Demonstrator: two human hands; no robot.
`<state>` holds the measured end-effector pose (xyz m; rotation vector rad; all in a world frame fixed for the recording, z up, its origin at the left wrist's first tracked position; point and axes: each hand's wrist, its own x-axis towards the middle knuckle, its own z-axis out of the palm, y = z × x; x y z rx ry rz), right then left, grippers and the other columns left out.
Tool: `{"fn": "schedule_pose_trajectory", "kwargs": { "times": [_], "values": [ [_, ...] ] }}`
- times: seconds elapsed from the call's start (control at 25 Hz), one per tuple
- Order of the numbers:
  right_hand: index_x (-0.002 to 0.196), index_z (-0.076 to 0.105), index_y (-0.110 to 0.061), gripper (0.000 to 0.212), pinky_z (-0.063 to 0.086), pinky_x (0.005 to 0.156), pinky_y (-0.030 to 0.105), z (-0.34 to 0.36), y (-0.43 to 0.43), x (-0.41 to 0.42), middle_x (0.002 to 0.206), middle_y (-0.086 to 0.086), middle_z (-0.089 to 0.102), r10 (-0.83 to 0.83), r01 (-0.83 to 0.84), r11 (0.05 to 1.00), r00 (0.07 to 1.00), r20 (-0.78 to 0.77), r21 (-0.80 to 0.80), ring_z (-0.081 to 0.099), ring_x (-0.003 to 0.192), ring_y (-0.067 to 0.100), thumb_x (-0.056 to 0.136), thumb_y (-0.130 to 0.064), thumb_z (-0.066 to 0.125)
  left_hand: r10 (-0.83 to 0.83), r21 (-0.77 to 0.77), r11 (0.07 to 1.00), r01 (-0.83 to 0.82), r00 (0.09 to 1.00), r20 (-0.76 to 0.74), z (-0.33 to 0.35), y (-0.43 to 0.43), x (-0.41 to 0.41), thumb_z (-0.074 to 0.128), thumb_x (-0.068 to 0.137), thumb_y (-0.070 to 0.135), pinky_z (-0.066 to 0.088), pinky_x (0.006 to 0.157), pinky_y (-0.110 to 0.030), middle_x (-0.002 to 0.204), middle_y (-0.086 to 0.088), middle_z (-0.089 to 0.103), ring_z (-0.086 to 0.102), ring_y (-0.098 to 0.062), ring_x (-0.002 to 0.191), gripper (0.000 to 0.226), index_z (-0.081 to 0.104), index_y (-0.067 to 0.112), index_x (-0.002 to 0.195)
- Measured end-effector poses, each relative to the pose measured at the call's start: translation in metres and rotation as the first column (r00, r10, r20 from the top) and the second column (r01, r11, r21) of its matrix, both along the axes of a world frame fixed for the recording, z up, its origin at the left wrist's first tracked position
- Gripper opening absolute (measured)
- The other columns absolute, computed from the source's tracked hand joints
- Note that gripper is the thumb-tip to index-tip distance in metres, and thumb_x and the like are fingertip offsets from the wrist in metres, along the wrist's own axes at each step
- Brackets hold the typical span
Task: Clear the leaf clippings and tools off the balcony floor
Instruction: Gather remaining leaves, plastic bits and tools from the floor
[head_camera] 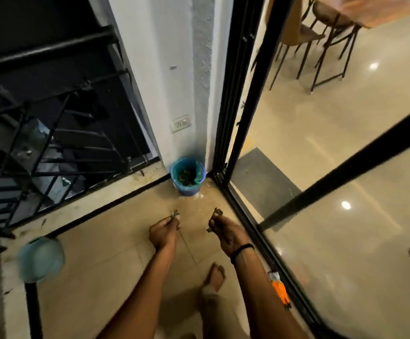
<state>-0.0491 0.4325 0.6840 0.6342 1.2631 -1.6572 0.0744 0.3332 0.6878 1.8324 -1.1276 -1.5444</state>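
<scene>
Clippings (217, 212) pinched in both my left hand (163, 232) and right hand (223, 232), best to get right over the blue bucket (186, 189) before letting go so nothing scatters

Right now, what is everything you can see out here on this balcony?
bucket: one, blue, balcony corner, leaves inside
leaf clippings: two bunches, green, held above the floor
tool: one, orange, floor by sliding door
round object: one, teal, blurred, floor at left
socket: one, white, on wall
mat: one, grey, indoors behind that door
foot: one, bare, on floor
left hand: pinches one bunch
right hand: pinches the other, black wristband
</scene>
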Motion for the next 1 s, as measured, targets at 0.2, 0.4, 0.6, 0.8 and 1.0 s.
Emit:
{"fn": "schedule_pose_trajectory", "kwargs": {
  "times": [0.2,0.4,0.6,0.8,1.0],
  "values": [
    [0.097,0.066,0.007,0.009,0.06,0.066,0.029,-0.097,-0.124,-0.086,0.096,0.019,0.063,0.054,-0.058,0.995,0.997,0.051,0.081,0.063,0.076,0.026,0.089,0.005,0.062,0.055,0.058,0.997,-0.056,0.998,0.021,-0.08,-0.118,-0.078,0.077,0.083,0.007,0.043,0.043,-0.005,0.079,-0.015,0.072,0.062,-0.001,0.046,0.025,0.073,-0.007,0.103],
    [0.091,0.068,0.007,0.007,0.059,0.061,0.029,-0.234,-0.237,-0.147,0.087,0.019,0.063,0.072,-0.078,0.982,0.996,0.043,0.17,0.063,0.068,0.025,0.087,0.008,0.062,0.001,0.094,0.996,-0.007,0.999,0.054,-0.225,-0.239,-0.15,0.079,0.082,0.01,0.052,0.051,-0.016,0.079,-0.015,0.072,0.066,-0.01,0.055,0.028,0.072,-0.006,0.104],
    [0.086,0.063,0.004,0.007,0.058,0.055,0.027,-0.386,-0.346,-0.185,0.081,0.017,0.061,0.019,-0.034,0.974,0.997,0.07,0.222,0.061,0.067,0.025,0.085,0.011,0.061,-0.225,0.162,0.964,0.212,0.972,0.068,-0.411,-0.332,-0.225,0.075,0.085,0.005,0.057,0.063,-0.028,0.079,-0.008,0.07,0.069,-0.018,0.065,0.027,0.069,-0.01,0.107],
    [0.108,0.063,-0.004,0.02,0.056,0.056,0.032,-0.482,-0.419,-0.191,0.085,0.015,0.066,-0.056,0.034,0.984,0.991,0.122,0.175,0.064,0.067,0.023,0.089,-0.008,0.06,-0.506,0.221,0.856,0.468,0.847,0.166,-0.529,-0.39,-0.263,0.062,0.097,0.017,0.05,0.1,-0.049,0.134,-0.022,0.059,0.059,-0.038,0.118,0.043,0.056,0.004,0.137],
    [0.086,0.06,0.0,0.009,0.056,0.053,0.032,-0.46,-0.405,-0.191,0.069,0.013,0.065,-0.265,0.224,0.944,0.952,0.155,0.241,0.064,0.06,0.024,0.088,0.004,0.053,-0.617,0.22,0.787,0.577,0.726,0.303,-0.509,-0.397,-0.236,0.058,0.097,0.026,0.048,0.102,-0.052,0.142,-0.021,0.052,0.056,-0.04,0.122,0.051,0.049,0.011,0.145]
  ]
}}
